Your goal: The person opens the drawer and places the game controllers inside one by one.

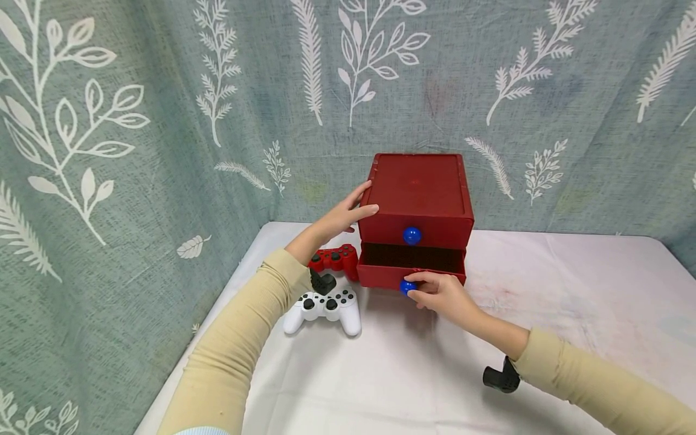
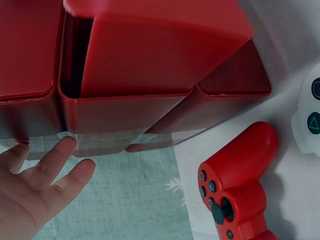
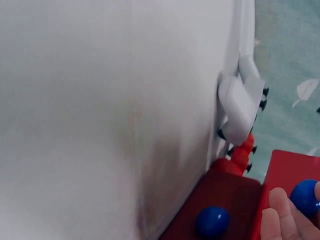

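A red drawer cabinet stands with a pulled-out drawer below its upper drawer, which is closed and bears a blue knob. My right hand pinches the pulled-out drawer's blue knob between thumb and fingers. Against the cabinet's left side lies my left hand, its fingers spread. The left wrist view shows this left hand with fingertips at the cabinet's side wall. A lower drawer with another blue knob appears closed in the right wrist view. The open drawer's inside looks dark.
A red game controller lies at the cabinet's left, partly behind my left forearm. In front of it sits a white game controller. Both rest on a white-covered table. A patterned green curtain hangs behind and to the left.
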`<state>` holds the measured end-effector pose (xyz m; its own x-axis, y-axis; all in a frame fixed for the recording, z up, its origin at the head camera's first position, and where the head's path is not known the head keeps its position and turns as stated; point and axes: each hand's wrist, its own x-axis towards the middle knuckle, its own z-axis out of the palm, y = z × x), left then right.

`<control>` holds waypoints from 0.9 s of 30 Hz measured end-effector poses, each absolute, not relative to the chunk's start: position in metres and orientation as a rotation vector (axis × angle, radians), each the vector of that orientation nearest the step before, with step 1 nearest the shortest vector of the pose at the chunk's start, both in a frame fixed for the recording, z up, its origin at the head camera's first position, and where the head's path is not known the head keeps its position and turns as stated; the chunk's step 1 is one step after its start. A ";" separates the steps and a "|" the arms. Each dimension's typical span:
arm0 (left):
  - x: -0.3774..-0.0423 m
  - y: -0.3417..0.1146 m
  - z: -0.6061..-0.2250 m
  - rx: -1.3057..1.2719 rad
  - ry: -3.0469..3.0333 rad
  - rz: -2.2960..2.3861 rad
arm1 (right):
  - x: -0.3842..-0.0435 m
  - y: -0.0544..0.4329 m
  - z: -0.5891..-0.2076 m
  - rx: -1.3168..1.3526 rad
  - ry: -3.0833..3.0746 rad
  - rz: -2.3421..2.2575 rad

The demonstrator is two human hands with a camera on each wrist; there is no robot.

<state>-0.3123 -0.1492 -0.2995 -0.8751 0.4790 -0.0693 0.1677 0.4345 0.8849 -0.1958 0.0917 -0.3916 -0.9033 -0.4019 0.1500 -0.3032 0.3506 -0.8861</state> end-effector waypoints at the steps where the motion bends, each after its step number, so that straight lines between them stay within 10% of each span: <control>1: -0.312 -0.149 -0.300 0.555 2.380 1.418 | -0.194 0.092 -0.392 -0.663 2.500 -1.610; 27: -0.311 -0.150 -0.298 0.553 2.360 1.418 | -0.161 0.090 -0.392 -0.732 2.459 -1.567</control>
